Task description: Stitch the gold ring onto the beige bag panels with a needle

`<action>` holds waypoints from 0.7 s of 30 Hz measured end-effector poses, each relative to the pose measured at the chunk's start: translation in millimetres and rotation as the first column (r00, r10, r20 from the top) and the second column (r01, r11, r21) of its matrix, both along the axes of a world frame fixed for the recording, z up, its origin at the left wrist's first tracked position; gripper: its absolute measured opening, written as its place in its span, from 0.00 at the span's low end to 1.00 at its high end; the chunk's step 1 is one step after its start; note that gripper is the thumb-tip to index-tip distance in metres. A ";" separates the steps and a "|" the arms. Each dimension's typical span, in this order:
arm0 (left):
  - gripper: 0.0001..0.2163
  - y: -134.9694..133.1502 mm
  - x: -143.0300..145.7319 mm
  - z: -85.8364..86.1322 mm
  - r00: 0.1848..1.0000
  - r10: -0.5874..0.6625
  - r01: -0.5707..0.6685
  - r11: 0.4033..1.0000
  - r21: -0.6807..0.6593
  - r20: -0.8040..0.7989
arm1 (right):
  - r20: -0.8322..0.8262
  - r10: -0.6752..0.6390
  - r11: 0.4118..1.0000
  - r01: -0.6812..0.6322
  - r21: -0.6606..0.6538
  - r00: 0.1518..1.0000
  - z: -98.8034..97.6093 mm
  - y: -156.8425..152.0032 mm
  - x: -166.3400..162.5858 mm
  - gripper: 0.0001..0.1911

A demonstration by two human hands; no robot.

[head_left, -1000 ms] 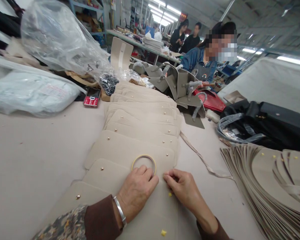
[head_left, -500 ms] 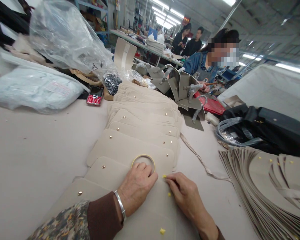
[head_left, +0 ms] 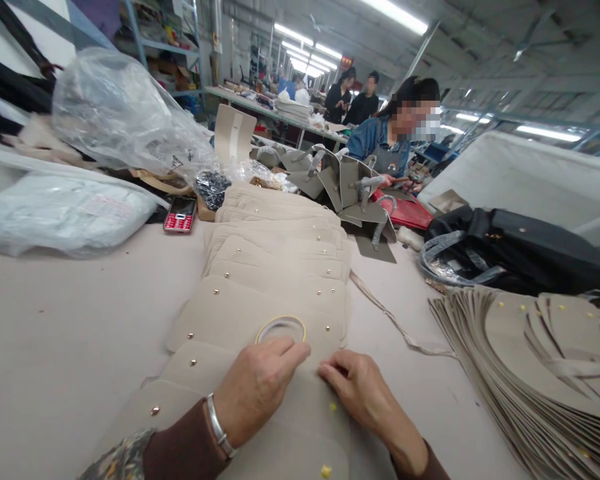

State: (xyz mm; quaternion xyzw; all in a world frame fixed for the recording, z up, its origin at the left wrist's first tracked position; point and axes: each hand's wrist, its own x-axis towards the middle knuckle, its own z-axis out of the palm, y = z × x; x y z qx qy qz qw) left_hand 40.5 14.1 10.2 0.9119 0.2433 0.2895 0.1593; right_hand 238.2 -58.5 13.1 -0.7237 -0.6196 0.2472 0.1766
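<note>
Holds a thin yellow-edged ring [head_left: 281, 318] in the left hand [head_left: 260, 387], with fingers curled over the near side of it and the far arc showing past the knuckles. Wears a silver bangle [head_left: 219, 427] at that wrist, next to a brown cuff [head_left: 185, 443]. Bends the right hand [head_left: 357, 390] down at the right side of the near panels, just beside the left fingertips, with thumb and forefinger drawn narrow; cannot tell of anything caught between them. Leans over a long overlapping row of beige panels [head_left: 260, 307], laid lengthwise up the table [head_left: 55, 333] and dotted with small metal studs [head_left: 155, 411] along both sides. Has one small yellow piece [head_left: 333, 407] on the panels close to the right hand, and another such piece [head_left: 326, 472] at the bottom of the view. Has a fanned pile of similar panels [head_left: 505, 380] well apart at the right, in front of a black bag [head_left: 510, 247]. Has a red phone [head_left: 179, 217] left of the row, and across the table, beyond some grey-brown bags [head_left: 347, 187], a co-worker in denim [head_left: 380, 140].
</note>
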 end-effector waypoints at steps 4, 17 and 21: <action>0.15 -3.6 -3.4 5.6 0.985 -0.067 0.072 0.997 -0.028 0.157 | -0.142 0.051 0.989 -0.031 0.142 0.989 17.7 -7.6 -4.3 0.09; 0.10 -22.6 5.3 8.9 0.995 -0.039 0.042 0.999 -0.032 0.093 | 0.130 0.239 0.732 -0.266 0.627 0.962 6.2 -12.9 -23.8 0.09; 0.08 -18.6 6.1 13.9 0.999 -0.036 0.043 0.981 -0.190 0.040 | 0.161 0.159 0.680 -0.226 0.698 0.974 1.8 -13.0 -25.5 0.09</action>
